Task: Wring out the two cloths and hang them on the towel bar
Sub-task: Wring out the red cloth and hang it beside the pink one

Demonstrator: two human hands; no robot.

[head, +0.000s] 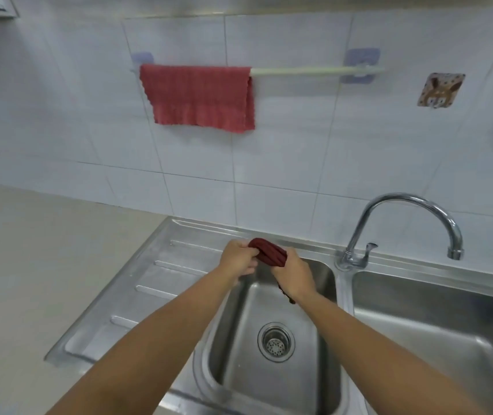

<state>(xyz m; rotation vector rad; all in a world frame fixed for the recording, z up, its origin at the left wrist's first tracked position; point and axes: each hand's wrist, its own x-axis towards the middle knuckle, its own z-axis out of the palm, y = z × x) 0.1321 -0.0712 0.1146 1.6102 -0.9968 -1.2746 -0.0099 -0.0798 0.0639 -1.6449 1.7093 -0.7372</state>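
A dark red wet cloth, twisted into a tight roll, is held over the left sink basin. My left hand grips its left end and my right hand grips its right end; a dark tail of the cloth hangs below my right wrist. A lighter red cloth hangs spread over the left half of the pale towel bar on the tiled wall. The right half of the bar is bare.
A chrome tap arches between the left basin and the right basin. A ribbed steel drainboard lies to the left, with a beige counter beyond it. A drain strainer sits in the left basin.
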